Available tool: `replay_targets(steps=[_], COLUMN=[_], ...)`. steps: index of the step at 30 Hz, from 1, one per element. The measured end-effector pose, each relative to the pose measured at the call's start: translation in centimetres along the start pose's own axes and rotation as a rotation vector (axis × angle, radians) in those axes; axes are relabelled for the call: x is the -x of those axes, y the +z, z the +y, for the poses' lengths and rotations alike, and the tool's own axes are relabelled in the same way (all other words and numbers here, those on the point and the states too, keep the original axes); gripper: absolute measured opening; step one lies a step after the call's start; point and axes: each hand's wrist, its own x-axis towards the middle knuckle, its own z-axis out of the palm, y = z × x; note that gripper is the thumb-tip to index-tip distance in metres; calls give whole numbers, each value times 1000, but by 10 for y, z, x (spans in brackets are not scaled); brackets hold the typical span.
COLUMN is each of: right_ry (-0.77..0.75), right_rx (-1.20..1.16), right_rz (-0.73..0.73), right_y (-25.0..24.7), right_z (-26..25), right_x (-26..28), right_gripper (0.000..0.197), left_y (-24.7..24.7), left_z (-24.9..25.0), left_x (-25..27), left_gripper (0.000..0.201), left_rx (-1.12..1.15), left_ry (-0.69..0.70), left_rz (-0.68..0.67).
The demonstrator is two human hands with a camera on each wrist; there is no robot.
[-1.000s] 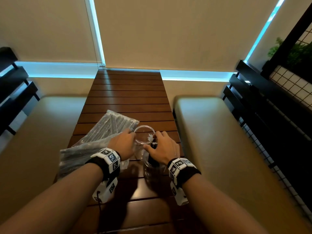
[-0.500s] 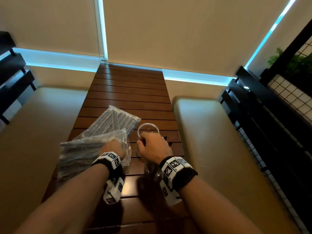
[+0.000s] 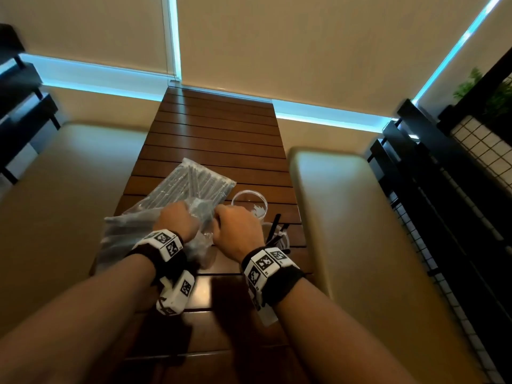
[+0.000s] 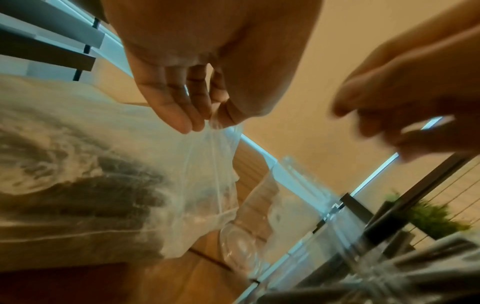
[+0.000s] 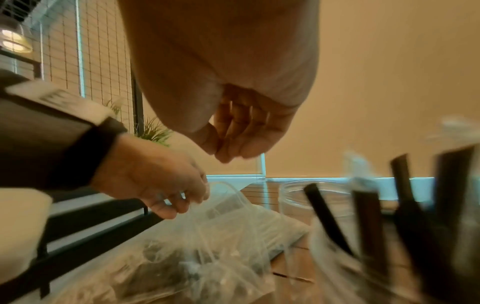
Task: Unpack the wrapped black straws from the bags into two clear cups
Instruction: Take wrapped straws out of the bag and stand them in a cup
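Two clear bags of wrapped black straws lie on the wooden table: a far bag [image 3: 199,181] and a near bag [image 3: 130,234]. My left hand [image 3: 177,220] pinches the near bag's open edge [image 4: 215,131] between thumb and fingers [image 4: 182,115] and holds it up. My right hand [image 3: 237,230] hovers just right of that opening, its fingers [image 5: 241,148] curled against the thumb with nothing seen in them. A clear cup [image 3: 249,202] stands behind the right hand. A nearer clear cup [image 3: 278,238] holds several black straws [image 5: 369,222].
The slatted table [image 3: 216,134] runs away from me between two padded benches, one on the left [image 3: 55,189] and one on the right [image 3: 346,217]. A black railing with wire mesh and a plant [image 3: 484,90] stand at the far right.
Both hands have left the cups. The left hand took hold of the near bag's edge and raised it; the right hand moved left to the bag's opening.
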Motion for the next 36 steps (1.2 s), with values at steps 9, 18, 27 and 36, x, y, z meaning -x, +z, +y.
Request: replay_targets(steps=[9, 18, 27, 36], right_ry=[-200, -186, -151, -258], right_rx=[105, 107, 447, 404], right_rz=[-376, -569, -714, -602], right_y=[38, 78, 104, 96], right_z=[-55, -99, -106, -107], right_x=[-55, -75, -57, -53], right_gripper=[9, 34, 33, 26], left_y=[-80, -114, -117, -120], left_z=[-30, -50, -61, -69], left_x=[30, 64, 91, 78], left_gripper=[16, 19, 11, 13], left_rx=[108, 68, 73, 89], left_ry=[167, 246, 298, 260], left_rz=[157, 219, 212, 242])
